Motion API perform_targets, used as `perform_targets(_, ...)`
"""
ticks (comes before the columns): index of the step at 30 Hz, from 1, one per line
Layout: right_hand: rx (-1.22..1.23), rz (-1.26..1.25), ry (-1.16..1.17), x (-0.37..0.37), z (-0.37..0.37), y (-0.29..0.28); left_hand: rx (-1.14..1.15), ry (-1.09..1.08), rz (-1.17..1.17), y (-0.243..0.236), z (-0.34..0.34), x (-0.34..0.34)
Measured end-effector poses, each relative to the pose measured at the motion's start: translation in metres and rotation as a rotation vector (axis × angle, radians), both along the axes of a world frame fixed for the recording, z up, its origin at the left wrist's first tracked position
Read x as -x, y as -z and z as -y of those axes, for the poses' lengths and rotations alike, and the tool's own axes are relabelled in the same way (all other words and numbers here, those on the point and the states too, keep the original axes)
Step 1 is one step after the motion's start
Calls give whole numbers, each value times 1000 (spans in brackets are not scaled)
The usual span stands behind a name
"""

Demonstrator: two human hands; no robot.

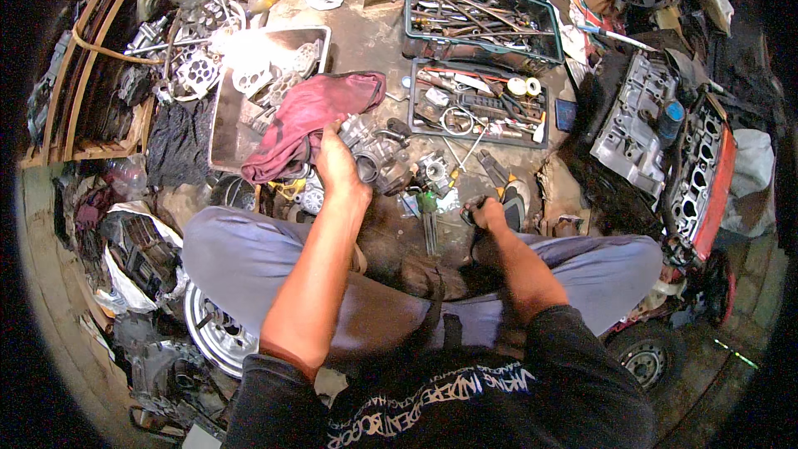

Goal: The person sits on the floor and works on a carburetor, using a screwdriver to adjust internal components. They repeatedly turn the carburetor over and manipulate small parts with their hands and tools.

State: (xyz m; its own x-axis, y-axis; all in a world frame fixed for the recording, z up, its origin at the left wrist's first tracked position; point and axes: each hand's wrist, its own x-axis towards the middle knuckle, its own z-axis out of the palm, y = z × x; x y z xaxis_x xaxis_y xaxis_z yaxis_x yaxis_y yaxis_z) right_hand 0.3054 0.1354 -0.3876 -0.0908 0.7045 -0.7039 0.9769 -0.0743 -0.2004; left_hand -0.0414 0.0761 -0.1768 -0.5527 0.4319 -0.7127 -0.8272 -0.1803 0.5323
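Observation:
My left hand (339, 165) is closed on a maroon cloth (320, 112), its fingertips partly hidden by the folds. The cloth hangs over the near right edge of a metal tray (218, 129). Just right of that hand sits a grey metal engine part with round openings (376, 154), close to the wrist; whether they touch I cannot tell. My right hand (489, 214) is low in front of my right knee, fingers curled and darkened; anything inside them is hidden. A screwdriver with a green handle (427, 202) lies to its left, and yellow-and-black handled pliers (496, 173) lie beyond it.
A green toolbox (478, 46) full of tools stands open at the back, with a tool tray (490, 126) before it. Engine castings (636, 120) lie at right, and metal parts (199, 66) are heaped at left. A wheel (212, 328) is beside my left leg.

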Motion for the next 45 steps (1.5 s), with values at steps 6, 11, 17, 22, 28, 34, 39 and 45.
perform_targets(6, -137, -5, 144, 29, 26, -12, -27, -82, -9, -9, 13, 4)
perform_targets(11, -86, -337, 362, -8, 1, 12, -82, -107, 3, -23, 16, 5)
perform_targets(17, 622, -931, 587, 31, -49, -151, -177, -118, 26, -28, 31, 13)
perform_targets(22, 631, -1068, 443, 39, -44, -257, -220, -91, 57, -45, 38, 16)
perform_targets(28, 723, -1361, 601, 24, -27, -258, -290, -69, 44, -44, 47, 15)
perform_targets(34, 825, -1505, 630, 88, -26, -268, -218, 10, 93, -28, 48, 11)
perform_targets(39, 844, -1562, 734, 101, -35, -253, -234, 58, 102, -39, 39, 3)
perform_targets(45, 970, -1652, 553, 107, -41, -259, -187, 83, 138, -61, 27, -9)
